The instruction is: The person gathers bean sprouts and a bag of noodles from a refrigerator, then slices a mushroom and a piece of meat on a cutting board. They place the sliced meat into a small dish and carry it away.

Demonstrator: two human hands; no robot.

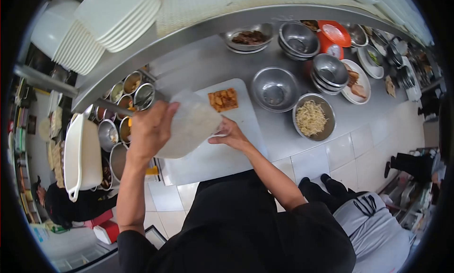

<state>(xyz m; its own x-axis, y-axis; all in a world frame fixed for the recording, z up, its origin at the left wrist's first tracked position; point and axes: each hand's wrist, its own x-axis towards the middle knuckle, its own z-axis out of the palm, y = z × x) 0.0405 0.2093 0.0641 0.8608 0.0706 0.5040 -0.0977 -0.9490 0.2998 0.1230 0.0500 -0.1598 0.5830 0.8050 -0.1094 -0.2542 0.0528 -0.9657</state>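
Above the white cutting board [248,126] hangs a thin, translucent whitish sheet [189,131]; its exact material I cannot tell. My left hand [153,129] has its fingers closed at the sheet's left edge, with the back of the hand toward me. At the opposite edge, my right hand [230,136] pinches a glossy, crinkled corner between thumb and fingers. A flat reddish-brown block of food [223,99], cut or scored into pieces, lies at the board's far end, just beyond my right hand. The sheet covers much of the board's left part.
Right of the board stand an empty steel bowl [275,89] and a bowl of bean sprouts [310,117]. Behind are stacked steel bowls [299,39] and an orange scale [334,51]. Ingredient tins [132,82] and a white tub [84,155] stand left. A person [369,225] is close at my right.
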